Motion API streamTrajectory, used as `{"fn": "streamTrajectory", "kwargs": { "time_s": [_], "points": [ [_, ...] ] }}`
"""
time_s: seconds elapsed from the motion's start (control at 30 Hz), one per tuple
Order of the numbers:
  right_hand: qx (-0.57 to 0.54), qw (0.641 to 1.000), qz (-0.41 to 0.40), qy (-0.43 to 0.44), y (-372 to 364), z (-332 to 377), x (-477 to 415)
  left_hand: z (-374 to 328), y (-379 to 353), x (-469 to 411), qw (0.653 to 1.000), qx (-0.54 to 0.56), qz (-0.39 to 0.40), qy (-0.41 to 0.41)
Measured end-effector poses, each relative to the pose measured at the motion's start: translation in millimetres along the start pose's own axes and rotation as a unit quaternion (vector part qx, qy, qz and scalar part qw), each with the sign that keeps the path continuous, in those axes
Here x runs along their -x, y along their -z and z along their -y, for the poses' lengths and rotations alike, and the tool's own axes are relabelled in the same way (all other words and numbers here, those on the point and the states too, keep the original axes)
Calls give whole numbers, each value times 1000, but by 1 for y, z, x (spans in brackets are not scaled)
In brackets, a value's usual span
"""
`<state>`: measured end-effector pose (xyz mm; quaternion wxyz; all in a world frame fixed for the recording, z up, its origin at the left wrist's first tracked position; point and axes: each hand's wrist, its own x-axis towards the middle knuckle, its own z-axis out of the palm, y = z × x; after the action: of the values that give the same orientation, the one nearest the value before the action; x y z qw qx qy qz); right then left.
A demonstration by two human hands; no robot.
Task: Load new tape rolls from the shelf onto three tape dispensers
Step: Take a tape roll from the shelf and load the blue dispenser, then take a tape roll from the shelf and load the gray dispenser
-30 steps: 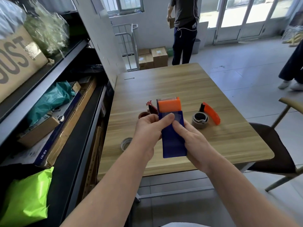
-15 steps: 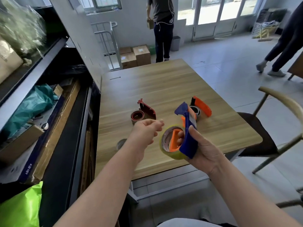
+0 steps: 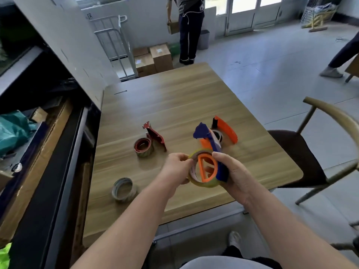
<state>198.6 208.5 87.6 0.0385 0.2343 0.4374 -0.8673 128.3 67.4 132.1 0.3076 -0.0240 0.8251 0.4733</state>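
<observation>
My right hand [image 3: 236, 174] grips a blue and orange tape dispenser [image 3: 211, 146] over the near part of the wooden table [image 3: 174, 105]. A yellowish tape roll [image 3: 204, 183] sits on its orange hub. My left hand [image 3: 175, 167] pinches the left rim of that roll. A red dispenser [image 3: 155, 135] with a roll [image 3: 143, 146] on it lies on the table to the left. Behind my hands lies an orange dispenser [image 3: 226, 129] holding a roll. A loose, nearly used-up roll [image 3: 123, 191] rests near the table's front left edge.
A dark shelf unit [image 3: 48, 152] with boxes and a teal bag [image 3: 11, 131] runs along the left. A wooden chair [image 3: 310, 152] stands at the table's right. Cardboard boxes [image 3: 153, 59] and a standing person [image 3: 189, 26] are beyond the table; another person's leg [image 3: 342, 53] is at far right.
The dispenser was turned from flat to side-on, showing the roll. My left hand came off it, then returned to pinch the roll's rim. The view tilted down and right.
</observation>
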Motion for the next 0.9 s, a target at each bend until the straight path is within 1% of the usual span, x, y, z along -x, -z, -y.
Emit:
{"fn": "streamTrajectory", "kwargs": {
  "time_s": [0.1,0.2,0.23,0.3,0.4,0.5,0.57,0.67,0.77,0.83,0.9],
  "points": [
    [67,997,-12,-29,29,17,-17,-15,-26,-25,1000,-18,-4,18],
    [160,984,-26,-69,57,33,-35,-27,-56,-48,998,-52,17,32],
    [173,981,-38,-78,67,37,-42,-31,-65,-55,997,-64,23,36],
    [148,982,-72,-96,89,41,-55,-36,-83,-68,996,-71,26,43],
    [79,977,-163,-110,127,41,-72,-42,-103,-86,996,-76,20,39],
    [80,963,-235,-106,165,39,-85,-47,-116,-98,996,-84,20,31],
    [96,953,-264,-114,188,37,-93,-51,-125,-105,995,-93,27,39],
    [110,945,-277,-132,209,33,-104,-55,-136,-111,993,-101,36,44],
    [120,947,-273,-117,218,34,-118,-57,-140,-116,992,-108,44,49],
    [160,941,-281,-100,223,35,-129,-58,-139,-118,992,-110,44,52],
    [211,930,-284,-102,227,36,-139,-59,-136,-120,992,-107,34,51]
  ]
}}
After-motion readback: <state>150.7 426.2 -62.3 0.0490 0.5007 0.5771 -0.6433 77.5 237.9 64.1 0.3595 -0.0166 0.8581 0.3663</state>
